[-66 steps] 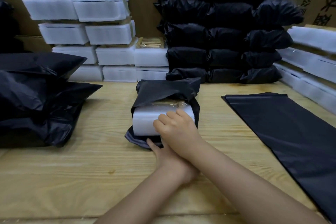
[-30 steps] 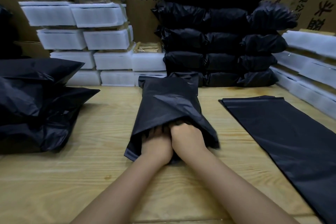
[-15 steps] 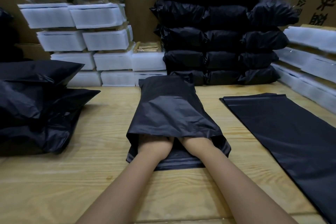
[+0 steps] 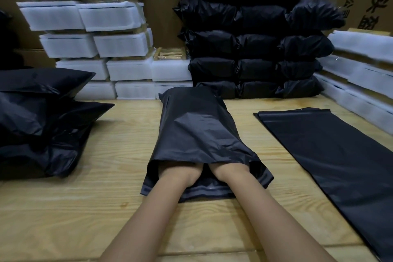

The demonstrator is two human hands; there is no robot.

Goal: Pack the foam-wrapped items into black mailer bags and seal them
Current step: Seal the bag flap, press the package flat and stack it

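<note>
Packing/dispatch wkshop is indicated: foam-wrapped items point(image 4: 119, 17) are stacked at back w/ filled black mailer bags point(image 4: 255, 49); flat mailers point(image 4: 329, 144) are laid on wooden bench point(image 4: 106, 176); printed cartons point(image 4: 163, 6) are stood behind.

table point(image 4: 106, 208): pale wood planks | backdrop: printed cardboard boxes point(image 4: 163, 17) | light: dim

Two slim forearms, left forearm point(image 4: 161, 208) and right forearm point(image 4: 261, 208), both bare along their whole visible length, smooth, narrowing toward the wrist just behind each hidden hand
</note>
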